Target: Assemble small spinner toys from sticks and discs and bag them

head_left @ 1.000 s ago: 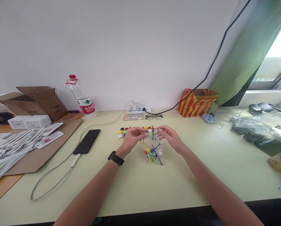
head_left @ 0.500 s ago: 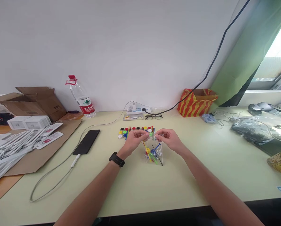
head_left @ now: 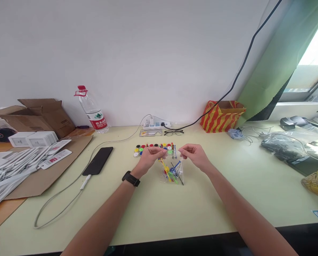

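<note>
Between my hands hangs a clear plastic bag (head_left: 180, 174), with coloured plastic pieces (head_left: 172, 172) in yellow, blue, green, red and black inside it. My left hand (head_left: 151, 157) pinches the bag's top left edge between thumb and fingers; a black watch is on that wrist. The top right edge is pinched by my right hand (head_left: 195, 156). Just behind the bag lie several coloured round discs (head_left: 151, 145) and thin plastic sticks on the table, partly hidden by my left hand.
A phone (head_left: 98, 160) on a cable lies left, with a water bottle (head_left: 97, 119) behind it. Against the wall are a power strip (head_left: 156, 122), glasses (head_left: 174, 132) and a striped bag (head_left: 220, 117). White tags (head_left: 28, 165) cover cardboard at far left; plastic-wrapped items (head_left: 284, 144) lie right.
My hands have moved slightly apart, my right hand going a little right and up, so the top of the bag is spread wider. Both still pinch it.
</note>
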A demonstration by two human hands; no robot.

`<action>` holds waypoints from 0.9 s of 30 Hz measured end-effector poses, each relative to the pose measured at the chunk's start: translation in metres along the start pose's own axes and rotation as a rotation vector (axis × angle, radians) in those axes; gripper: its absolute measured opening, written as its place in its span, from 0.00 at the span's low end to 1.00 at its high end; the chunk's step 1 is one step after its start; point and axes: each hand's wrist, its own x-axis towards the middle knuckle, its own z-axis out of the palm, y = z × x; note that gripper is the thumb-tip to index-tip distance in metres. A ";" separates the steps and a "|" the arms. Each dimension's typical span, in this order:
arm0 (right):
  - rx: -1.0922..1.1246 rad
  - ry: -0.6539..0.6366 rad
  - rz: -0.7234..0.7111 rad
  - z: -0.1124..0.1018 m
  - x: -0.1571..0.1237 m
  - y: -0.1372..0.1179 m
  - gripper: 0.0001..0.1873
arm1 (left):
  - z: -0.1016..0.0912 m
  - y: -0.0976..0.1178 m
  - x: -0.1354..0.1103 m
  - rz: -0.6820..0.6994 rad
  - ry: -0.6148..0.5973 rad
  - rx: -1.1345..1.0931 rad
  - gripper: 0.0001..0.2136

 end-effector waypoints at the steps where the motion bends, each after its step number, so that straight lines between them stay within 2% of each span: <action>1: 0.012 -0.015 0.004 0.001 0.000 0.001 0.23 | 0.001 0.000 0.000 0.005 0.006 -0.003 0.13; 6: 0.047 -0.137 0.061 0.005 0.000 0.005 0.22 | 0.004 0.001 -0.001 0.023 0.026 -0.003 0.14; 11: 0.054 -0.110 0.057 0.002 0.001 0.006 0.21 | 0.002 0.000 -0.001 0.009 0.007 -0.010 0.16; 16: 0.068 -0.093 0.047 0.000 0.001 0.005 0.22 | 0.001 -0.002 -0.001 -0.025 -0.060 0.012 0.17; 20: 0.086 -0.096 0.044 0.001 0.002 0.009 0.21 | -0.001 -0.002 -0.001 -0.014 -0.057 0.005 0.14; 27: 0.158 -0.072 0.040 0.001 0.004 0.013 0.20 | -0.002 -0.002 0.000 -0.018 -0.047 -0.031 0.14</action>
